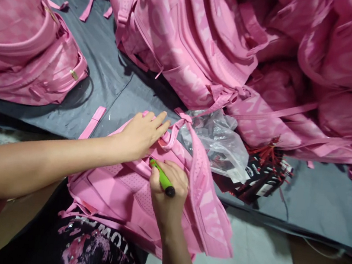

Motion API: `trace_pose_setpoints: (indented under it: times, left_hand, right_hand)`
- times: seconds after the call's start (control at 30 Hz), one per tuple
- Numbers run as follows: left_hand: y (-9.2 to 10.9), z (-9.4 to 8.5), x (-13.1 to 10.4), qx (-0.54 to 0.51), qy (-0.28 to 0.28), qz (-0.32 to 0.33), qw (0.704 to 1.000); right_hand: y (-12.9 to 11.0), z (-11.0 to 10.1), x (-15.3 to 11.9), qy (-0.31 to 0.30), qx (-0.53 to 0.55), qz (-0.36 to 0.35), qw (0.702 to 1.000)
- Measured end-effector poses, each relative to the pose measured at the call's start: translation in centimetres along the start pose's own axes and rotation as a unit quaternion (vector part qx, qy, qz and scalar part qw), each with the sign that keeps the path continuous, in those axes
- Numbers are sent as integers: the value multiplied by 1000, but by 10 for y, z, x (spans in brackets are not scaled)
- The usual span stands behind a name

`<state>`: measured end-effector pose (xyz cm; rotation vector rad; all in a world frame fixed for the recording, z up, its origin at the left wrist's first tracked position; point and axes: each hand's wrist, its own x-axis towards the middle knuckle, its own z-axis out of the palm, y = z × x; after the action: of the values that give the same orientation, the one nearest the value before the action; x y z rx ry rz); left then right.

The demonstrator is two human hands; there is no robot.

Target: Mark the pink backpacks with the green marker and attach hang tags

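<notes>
A pink camouflage backpack (145, 195) lies tilted across the front edge of the table, against the person's lap. My left hand (143, 134) presses palm down over its upper part. The outer fingers stretch across the fabric, while the forefinger and thumb side bend onto it; the thumb is hidden. In my right hand (171, 188) is a slim green-handled tool (163, 177) with a black end. Its tip points at the backpack's fabric, close below my left hand; the exact kind of tool is unclear. A strap (198, 150) with a knotted end runs beside my right hand.
Several pink camouflage backpacks (182, 41) are heaped along the back and right. A pink checkered backpack (22, 36) stands at the left. Beyond my hands lie a crumpled clear plastic bag (223, 145) and black tags with red strings (263, 175), on a grey-covered table (322, 209).
</notes>
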<state>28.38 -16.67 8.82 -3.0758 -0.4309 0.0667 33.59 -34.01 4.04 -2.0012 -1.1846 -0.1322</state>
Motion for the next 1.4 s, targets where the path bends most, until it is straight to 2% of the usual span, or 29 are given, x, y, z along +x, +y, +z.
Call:
trace_pose_setpoints:
  times: [0.43,0.63,0.8,0.9,1.03,1.17,1.27,1.4]
  left_hand:
    - [2,-2,1,14,-13,-5,1000]
    - [1,-7,2,18,-45,1,999]
    - [1,-14,1,20,-55,1,998]
    - [-2,-20,-8,1,-87,7,996]
    - [-3,-25,-20,13,-128,-28,991]
    - [2,-20,-20,64,-142,-60,986]
    - [2,-18,-17,68,-131,-37,988]
    - [-7,-20,-21,25,-117,6,993]
  right_hand:
    - [0,0,0,22,7,0,1000]
    - [-1,1,0,27,-27,5,999]
    - [0,-1,0,4,22,-5,1000]
    - [0,-2,-3,20,21,-5,1000]
    - [0,2,-5,25,76,-25,997]
    - [-1,9,-6,24,105,-9,994]
    - [1,9,-6,14,108,-7,994]
    - [5,2,-6,9,127,-29,991]
